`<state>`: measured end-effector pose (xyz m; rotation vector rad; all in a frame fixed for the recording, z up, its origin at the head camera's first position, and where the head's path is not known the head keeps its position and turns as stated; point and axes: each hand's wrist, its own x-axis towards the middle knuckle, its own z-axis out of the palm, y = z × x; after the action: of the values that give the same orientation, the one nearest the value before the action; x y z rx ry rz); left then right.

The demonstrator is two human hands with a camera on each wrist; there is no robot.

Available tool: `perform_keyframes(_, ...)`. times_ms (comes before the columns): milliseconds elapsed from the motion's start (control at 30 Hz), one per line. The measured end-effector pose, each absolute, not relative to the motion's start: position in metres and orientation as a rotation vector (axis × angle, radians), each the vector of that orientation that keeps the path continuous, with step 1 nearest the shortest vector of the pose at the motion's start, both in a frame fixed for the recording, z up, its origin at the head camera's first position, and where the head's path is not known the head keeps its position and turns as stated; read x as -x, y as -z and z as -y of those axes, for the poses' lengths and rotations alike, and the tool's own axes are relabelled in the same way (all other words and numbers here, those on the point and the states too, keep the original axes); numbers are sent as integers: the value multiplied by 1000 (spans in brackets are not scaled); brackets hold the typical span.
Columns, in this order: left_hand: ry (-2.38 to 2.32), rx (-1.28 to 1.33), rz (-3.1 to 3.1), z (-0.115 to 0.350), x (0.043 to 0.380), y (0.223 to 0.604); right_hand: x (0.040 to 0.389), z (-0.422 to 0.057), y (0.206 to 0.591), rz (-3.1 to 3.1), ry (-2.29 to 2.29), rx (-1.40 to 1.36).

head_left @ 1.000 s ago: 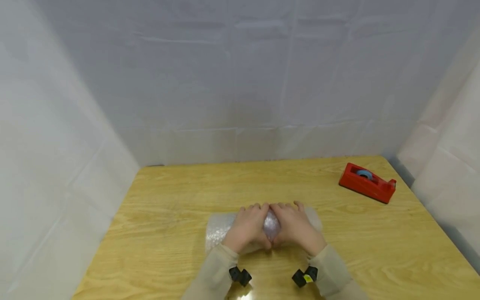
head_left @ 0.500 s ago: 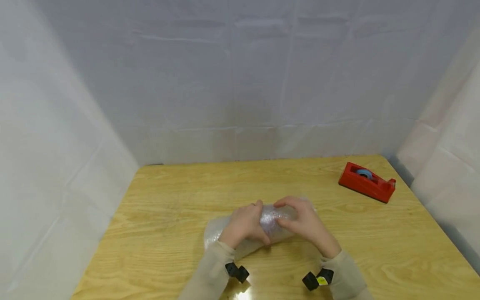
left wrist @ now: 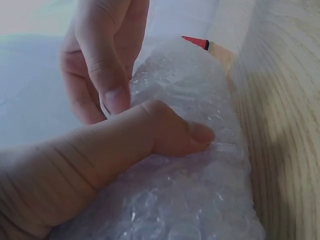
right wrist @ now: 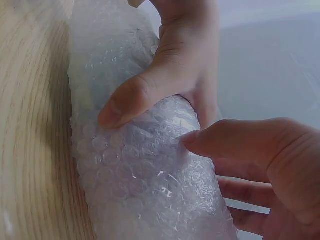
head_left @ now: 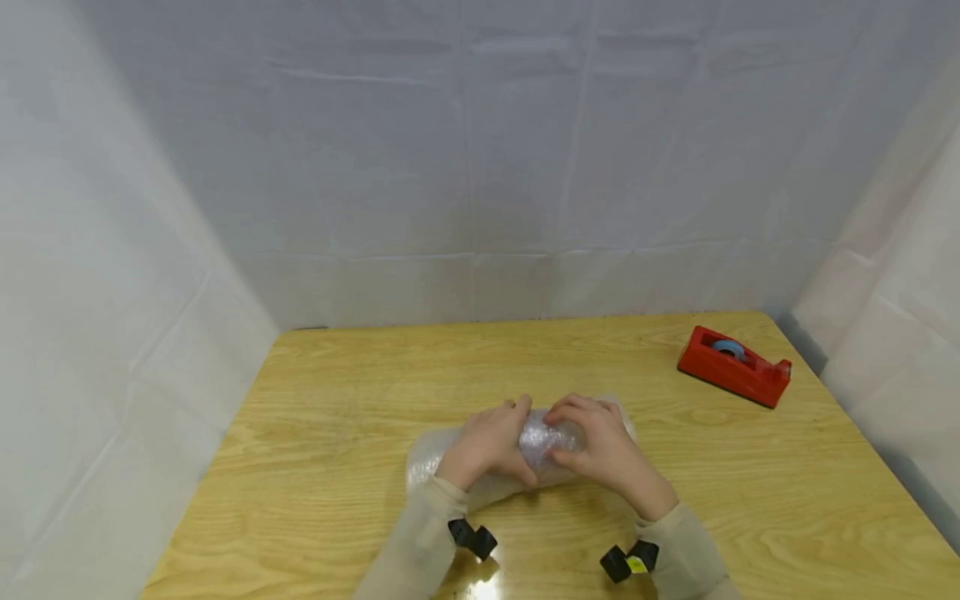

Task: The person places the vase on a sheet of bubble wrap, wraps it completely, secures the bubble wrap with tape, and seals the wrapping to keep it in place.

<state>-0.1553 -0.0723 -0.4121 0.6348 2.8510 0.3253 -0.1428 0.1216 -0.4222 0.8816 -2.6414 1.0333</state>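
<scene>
A bubble-wrapped bundle (head_left: pixel 542 439), long and rounded, lies crosswise on the wooden table. My left hand (head_left: pixel 486 448) grips its middle, the thumb (left wrist: pixel 175 132) across the near side and the fingers over the far side. Just to the right, my right hand (head_left: pixel 606 450) curves over the bundle, its thumb (right wrist: pixel 215 142) touching the bubble wrap (right wrist: pixel 125 165). By the left thumb's tip, a thin clear strip (left wrist: pixel 225 146) shows on the wrap in the left wrist view. Whatever is inside the wrap is blurred by the bubbles.
A red tape dispenser (head_left: pixel 735 367) holding a blue-cored roll stands at the table's back right. The wooden table (head_left: pixel 337 392) is bounded by white sheeting (head_left: pixel 480 167) behind and on both sides.
My right hand has moved rightward along the bundle, away from the left hand, and its fingers have spread then closed slightly. The left hand keeps its grip, and the bundle has tilted a little.
</scene>
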Motion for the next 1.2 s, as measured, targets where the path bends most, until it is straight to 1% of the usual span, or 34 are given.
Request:
perform_keyframes(267,-268,-675,-2881,71,157,408,146,-122,423,2682,-1009,-889)
perform_keyframes(533,-333,-608,-2861,72,155,405,152,-128,425,2570,-1074,-990)
perform_keyframes(667,-299,-639,-2879,71,151,403,152,-128,424,2578,-1071,-998)
perform_keyframes(967,-218,-705,-2930,68,148,401,143,-120,422,2814,-933,-941)
perform_keyframes(1200,-220,-714,-2933,66,151,403,142,-102,434,2916,-689,-829)
